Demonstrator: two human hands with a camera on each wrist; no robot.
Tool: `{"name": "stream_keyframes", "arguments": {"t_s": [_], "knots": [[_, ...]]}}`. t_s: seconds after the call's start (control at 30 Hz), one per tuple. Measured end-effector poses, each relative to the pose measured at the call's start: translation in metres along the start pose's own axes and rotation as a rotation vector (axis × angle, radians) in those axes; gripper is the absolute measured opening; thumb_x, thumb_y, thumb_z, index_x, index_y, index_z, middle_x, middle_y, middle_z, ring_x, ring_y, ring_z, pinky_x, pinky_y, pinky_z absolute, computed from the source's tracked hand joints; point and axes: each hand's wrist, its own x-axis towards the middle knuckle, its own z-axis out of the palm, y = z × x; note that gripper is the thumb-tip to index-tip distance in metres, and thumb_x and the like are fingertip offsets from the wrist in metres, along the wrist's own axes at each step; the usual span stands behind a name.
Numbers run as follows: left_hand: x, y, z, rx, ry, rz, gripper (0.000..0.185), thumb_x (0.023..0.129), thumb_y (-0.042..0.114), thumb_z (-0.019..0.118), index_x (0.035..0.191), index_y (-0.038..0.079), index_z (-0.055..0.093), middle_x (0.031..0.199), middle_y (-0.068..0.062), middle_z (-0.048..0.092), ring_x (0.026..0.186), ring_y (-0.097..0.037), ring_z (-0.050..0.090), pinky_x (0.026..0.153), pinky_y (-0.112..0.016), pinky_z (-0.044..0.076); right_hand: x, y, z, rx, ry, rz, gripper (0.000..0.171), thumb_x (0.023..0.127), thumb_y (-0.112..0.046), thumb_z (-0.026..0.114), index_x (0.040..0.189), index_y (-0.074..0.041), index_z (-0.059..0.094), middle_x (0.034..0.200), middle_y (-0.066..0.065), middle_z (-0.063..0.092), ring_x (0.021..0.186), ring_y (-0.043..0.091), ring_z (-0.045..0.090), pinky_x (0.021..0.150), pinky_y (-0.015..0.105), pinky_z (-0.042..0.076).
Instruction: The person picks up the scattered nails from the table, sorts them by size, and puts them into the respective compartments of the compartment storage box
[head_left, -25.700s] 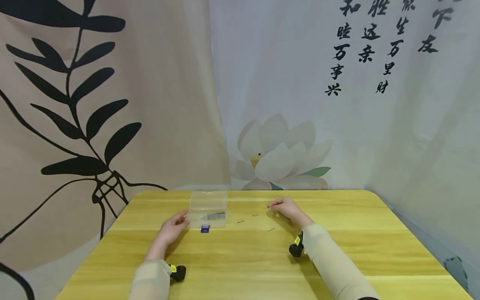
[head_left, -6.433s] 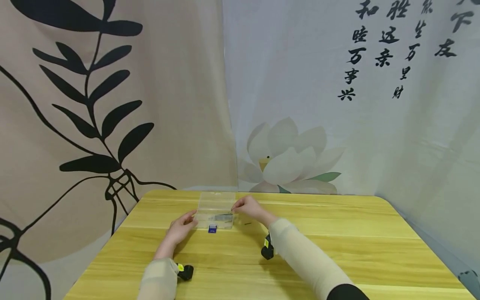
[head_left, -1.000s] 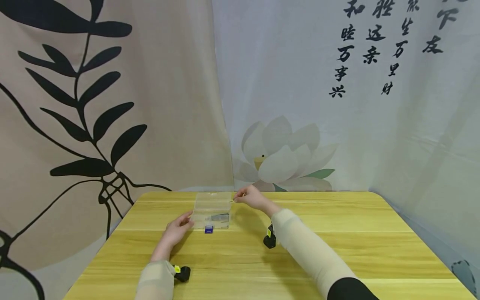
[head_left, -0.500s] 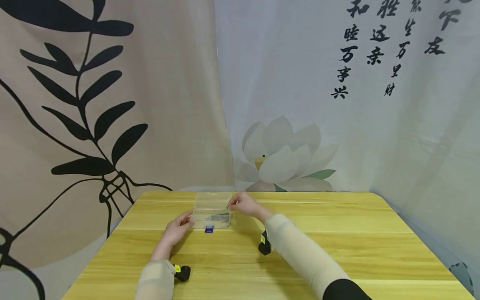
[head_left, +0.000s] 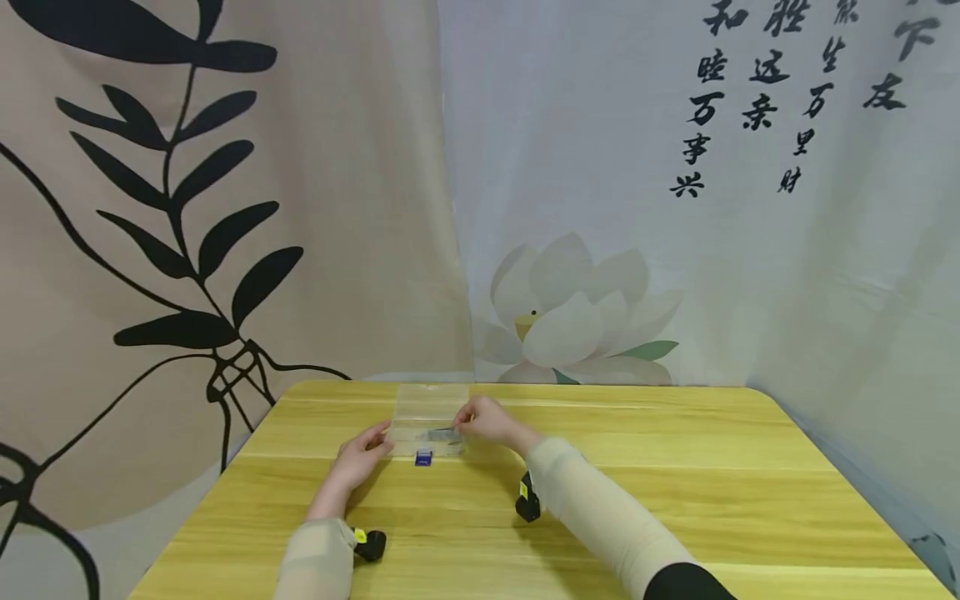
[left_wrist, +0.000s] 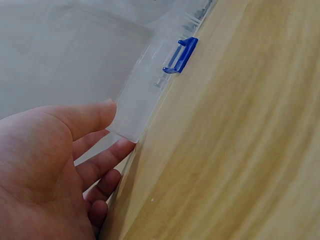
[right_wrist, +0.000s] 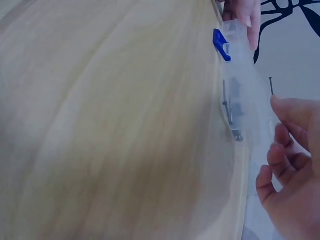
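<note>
A clear plastic box [head_left: 406, 435] with its lid [head_left: 431, 402] raised stands near the far edge of the table. My left hand [head_left: 358, 460] grips its left end; the left wrist view shows the thumb against the wall and fingers curled around the corner. My right hand [head_left: 486, 421] is over the box's right end. In the right wrist view, thumb and forefinger pinch a thin dark nail [right_wrist: 271, 86], head pointing away from the fingertips. Several nails [right_wrist: 226, 106] lie inside the box. A blue latch [left_wrist: 182, 56] sits on the box's front.
The wooden table [head_left: 465, 525] extends toward me and to both sides. Behind it hangs a curtain [head_left: 360, 208] printed with leaves, a lotus and writing. Small black cameras [head_left: 371, 546] are worn at both wrists.
Nails that lay on the table right of the box earlier are no longer seen there. My right hand has moved from the box's right side to over it, and lower. The left hand keeps its grip.
</note>
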Motion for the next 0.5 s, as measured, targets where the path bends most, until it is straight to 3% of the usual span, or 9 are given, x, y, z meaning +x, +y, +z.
{"name": "stream_keyframes", "arguments": {"t_s": [0.5], "knots": [[0.0024,-0.0021,0.0014,-0.010,0.005,-0.011,0.051,0.100,0.023,0.056,0.146,0.007,0.043,0.137,-0.025,0.050,0.125,-0.041,0.046,0.103,-0.057,0.035,0.0002,0.0027,0.0077,-0.007,-0.002,0.015,0.007,0.088,-0.005,0.069,0.090,-0.003,0.075,0.095,0.004,0.071,0.073,0.007,0.053,0.059,0.021,0.042]]}}
